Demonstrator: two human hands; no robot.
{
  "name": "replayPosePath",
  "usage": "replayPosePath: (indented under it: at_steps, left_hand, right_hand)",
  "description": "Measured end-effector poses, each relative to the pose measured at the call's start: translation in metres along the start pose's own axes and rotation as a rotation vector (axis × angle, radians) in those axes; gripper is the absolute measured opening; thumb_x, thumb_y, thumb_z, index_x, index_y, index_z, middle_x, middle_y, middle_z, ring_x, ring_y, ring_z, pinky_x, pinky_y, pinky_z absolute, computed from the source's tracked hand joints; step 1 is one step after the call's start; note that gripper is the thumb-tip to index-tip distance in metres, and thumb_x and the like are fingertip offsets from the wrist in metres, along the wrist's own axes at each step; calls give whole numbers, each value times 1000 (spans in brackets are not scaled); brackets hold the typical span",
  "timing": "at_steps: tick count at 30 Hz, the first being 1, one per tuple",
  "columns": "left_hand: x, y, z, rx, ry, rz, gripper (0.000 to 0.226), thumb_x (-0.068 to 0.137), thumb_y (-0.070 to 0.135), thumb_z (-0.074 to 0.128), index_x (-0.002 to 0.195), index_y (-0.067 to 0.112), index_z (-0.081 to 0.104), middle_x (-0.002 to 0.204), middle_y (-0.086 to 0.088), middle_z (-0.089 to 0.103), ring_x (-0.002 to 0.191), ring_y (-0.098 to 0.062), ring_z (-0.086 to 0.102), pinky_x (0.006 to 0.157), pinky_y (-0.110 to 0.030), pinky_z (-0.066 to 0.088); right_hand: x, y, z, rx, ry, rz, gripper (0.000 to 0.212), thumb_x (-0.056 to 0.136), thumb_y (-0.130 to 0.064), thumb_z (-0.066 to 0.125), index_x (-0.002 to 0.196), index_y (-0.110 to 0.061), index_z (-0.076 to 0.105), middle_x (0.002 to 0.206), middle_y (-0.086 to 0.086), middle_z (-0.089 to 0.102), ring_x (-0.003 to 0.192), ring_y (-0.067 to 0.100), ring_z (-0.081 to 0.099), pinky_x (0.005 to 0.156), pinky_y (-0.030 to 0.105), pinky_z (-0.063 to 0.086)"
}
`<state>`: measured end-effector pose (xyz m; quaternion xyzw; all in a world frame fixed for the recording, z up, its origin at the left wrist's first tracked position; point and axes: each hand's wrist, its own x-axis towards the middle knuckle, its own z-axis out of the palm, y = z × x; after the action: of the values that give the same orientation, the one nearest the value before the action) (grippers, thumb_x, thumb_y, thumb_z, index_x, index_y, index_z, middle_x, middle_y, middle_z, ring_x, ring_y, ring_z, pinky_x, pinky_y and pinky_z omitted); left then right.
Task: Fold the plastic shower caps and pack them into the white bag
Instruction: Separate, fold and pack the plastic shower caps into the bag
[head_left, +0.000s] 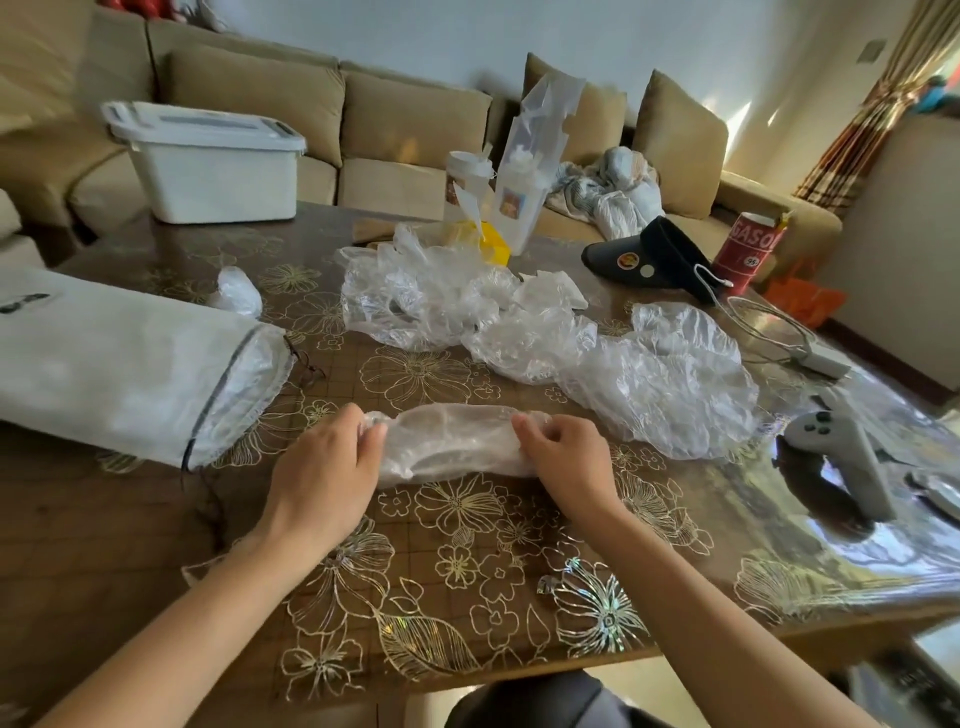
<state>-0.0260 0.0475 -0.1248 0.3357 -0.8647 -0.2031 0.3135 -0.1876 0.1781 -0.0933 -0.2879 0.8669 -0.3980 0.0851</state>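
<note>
My left hand pinches one end of a clear shower cap with curled fingers. My right hand pinches the other end, so the cap is stretched into a flat band between them on the bench. The white bag lies just left of my left hand with its mouth facing the cap. A heap of loose caps sits beyond and to the right of my right hand. I reckon the thin film could spring open or slide on the glossy bench once either pinch eases. My right hand could also snag the nearby heap.

clear shower caps – white bag – brown table, gold flowers.
</note>
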Motion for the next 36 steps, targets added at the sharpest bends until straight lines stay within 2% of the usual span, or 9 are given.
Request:
replayPosePath:
  at_steps: [4, 9, 14, 18, 20, 23, 26, 32, 36]
  left_hand:
    - [-4, 3, 2, 207, -23, -59, 22, 95, 25, 47, 106, 6, 52, 101, -8, 48, 71, -14, 49, 53, -20, 44]
    - [2, -2, -1, 263, -69, -116, 17, 93, 26, 50, 85, 11, 53, 101, -7, 47, 92, -20, 38, 87, -35, 34]
    - [14, 11, -41, -504, -284, -386, 14, 94, 26, 54, 92, 13, 56, 96, -2, 58, 95, -21, 55, 74, -26, 44]
    - [25, 34, -86, -928, -402, -425, 29, 76, 26, 65, 99, 11, 58, 111, -12, 63, 83, -13, 61, 65, -27, 50]
    - [34, 44, -103, -913, -557, -371, 50, 63, 35, 81, 102, 13, 60, 109, -9, 67, 82, -14, 66, 64, -26, 54]
    - [49, 55, -114, -772, -816, -301, 85, 38, 43, 93, 109, 11, 62, 103, -7, 71, 82, -16, 68, 65, -26, 58]
    - [59, 70, -114, -632, -1037, -231, 69, 54, 38, 88, 113, 11, 65, 110, -12, 68, 91, -19, 67, 72, -25, 57]
    - [86, 84, -102, -412, -1109, -180, 27, 83, 17, 63, 110, 13, 66, 100, -10, 69, 83, -19, 65, 68, -25, 56]
    - [109, 74, -94, -371, -1103, -207, 30, 81, 21, 71, 111, 16, 66, 98, -7, 70, 82, -18, 65, 68, -26, 57]
  right_hand:
    - [-2, -1, 16, -203, 111, -27, 14, 89, -25, 50, 80, -17, 56, 81, 0, 60, 80, 19, 55, 69, 31, 44]
    - [-5, 5, 9, -401, 67, -76, 35, 93, -31, 45, 123, -14, 49, 124, 8, 49, 111, 24, 41, 95, 33, 29]
    - [-2, 15, -8, -228, 50, -15, 32, 90, -15, 52, 122, -13, 52, 126, 9, 51, 117, 25, 43, 100, 33, 32]
    - [-13, -5, -34, 287, 84, -73, 29, 93, -20, 57, 119, -9, 52, 113, 3, 60, 101, 14, 57, 89, 29, 48]
    - [-22, -17, -48, 559, -63, -131, 46, 91, -34, 58, 129, -12, 45, 111, -5, 59, 94, 2, 57, 80, 19, 45]
    - [-29, -18, -63, 656, -534, -157, 96, 63, -60, 73, 141, -22, 33, 113, -15, 55, 102, -2, 56, 98, 28, 43]
    - [-32, -11, -56, 646, -841, -103, 119, 36, -61, 86, 138, -23, 40, 126, -1, 57, 114, 13, 58, 102, 32, 44]
    - [-45, -15, -39, 678, -1041, -40, 24, 79, -18, 71, 98, -8, 61, 85, -1, 70, 75, 13, 67, 68, 23, 55]
    - [-42, -9, -53, 640, -988, 20, 9, 89, -14, 62, 93, -6, 60, 78, -2, 68, 68, 11, 65, 61, 20, 54]
